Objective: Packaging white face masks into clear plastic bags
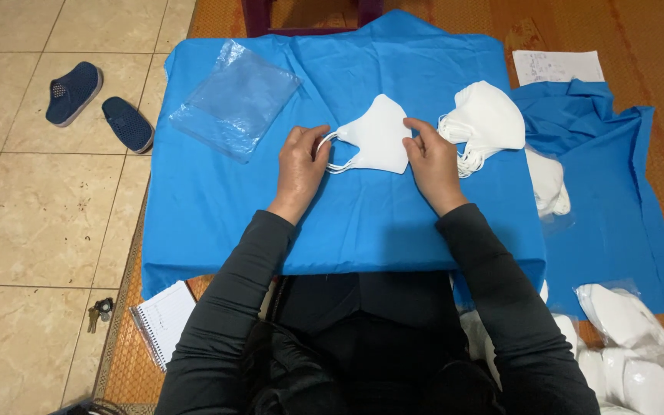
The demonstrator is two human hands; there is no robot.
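A small stack of folded white face masks (379, 136) lies on a blue cloth (217, 207) spread over a low surface. My left hand (301, 160) pinches the ear loops at the stack's left end. My right hand (429, 157) presses its fingers against the stack's right edge. A larger pile of white masks (483, 121) sits just right of my right hand, touching nothing I hold. A clear plastic bag (234, 100) lies flat on the cloth to the upper left.
More masks in clear bags (632, 338) lie at the lower right, and one (547, 183) on a second blue cloth (616, 207). A paper sheet (556, 66) lies at the top right. A spiral notebook (163, 319), keys (100, 311) and dark blue shoes (97, 104) lie on the left.
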